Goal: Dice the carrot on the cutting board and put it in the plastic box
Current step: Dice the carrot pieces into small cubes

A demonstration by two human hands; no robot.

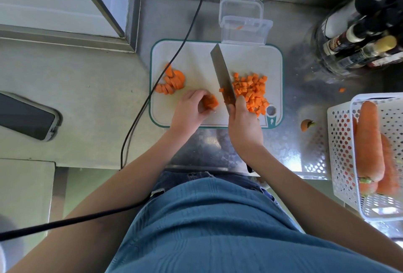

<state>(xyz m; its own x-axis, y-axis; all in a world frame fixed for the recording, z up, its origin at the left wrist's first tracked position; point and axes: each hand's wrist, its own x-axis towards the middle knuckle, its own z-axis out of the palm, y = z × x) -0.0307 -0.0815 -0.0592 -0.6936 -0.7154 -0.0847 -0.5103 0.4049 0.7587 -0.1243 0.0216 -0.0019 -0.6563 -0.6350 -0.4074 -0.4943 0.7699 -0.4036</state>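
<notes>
Carrot chunk sits on our cutting board, pinched under our curled left hand. Our right hand grips the knife just beside it.

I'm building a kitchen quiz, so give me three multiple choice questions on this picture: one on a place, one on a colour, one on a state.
1. Where is the diced carrot pile?
A. right of the knife
B. in the basket
C. on the phone

2. The cutting board rim is
A. red
B. teal
C. black

3. The plastic box is
A. lidded
B. brimful
C. open, nearly empty

Answers: 1 A, the cubes lie right of the blade; 2 B, a teal edge rings the white board; 3 C, its lid lies behind it and one orange scrap shows.
</notes>
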